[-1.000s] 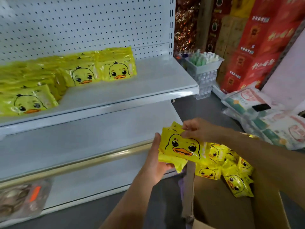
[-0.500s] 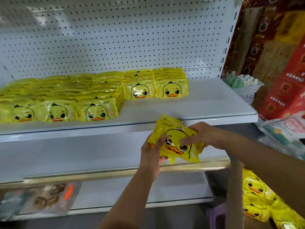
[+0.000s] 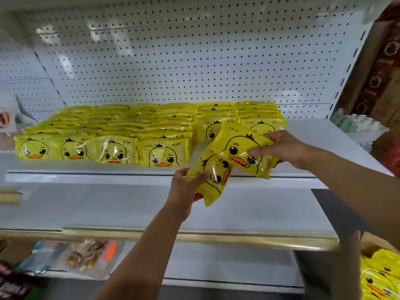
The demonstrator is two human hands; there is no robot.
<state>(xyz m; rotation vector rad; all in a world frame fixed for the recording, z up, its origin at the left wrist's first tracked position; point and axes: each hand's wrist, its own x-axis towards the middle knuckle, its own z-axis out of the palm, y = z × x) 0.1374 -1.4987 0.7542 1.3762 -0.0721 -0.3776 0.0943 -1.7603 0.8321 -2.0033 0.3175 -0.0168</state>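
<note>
Just in front of the white metal shelf [image 3: 313,135], two glossy yellow pouches printed with a cartoon duck face are held in the air, overlapping. The upper packet [image 3: 242,152] is tilted, its crinkly film catching the light, and the lower packet [image 3: 213,182] sits partly beneath it, slanting downward. Both are soft, flat and pillow-shaped. On the shelf behind them lie stacked packets [image 3: 129,131] of the same kind, in neat rows and piles, against a white pegboard [image 3: 173,61] dotted with small holes. Below runs a smooth lower shelf [image 3: 108,206] edged with a gold strip [image 3: 194,234]. Clear snack bags [image 3: 86,256] lie blurred under it at the left, and more duck packets [image 3: 381,276] show in the bottom right corner. The right hand [image 3: 283,148] pinches the upper packet at its right edge, thumb on the duck's face and fingers [image 3: 270,137] curled over the top. The left hand [image 3: 186,191] grips the lower packet from the left, thumb across its front and the other fingers wrapped behind.
</note>
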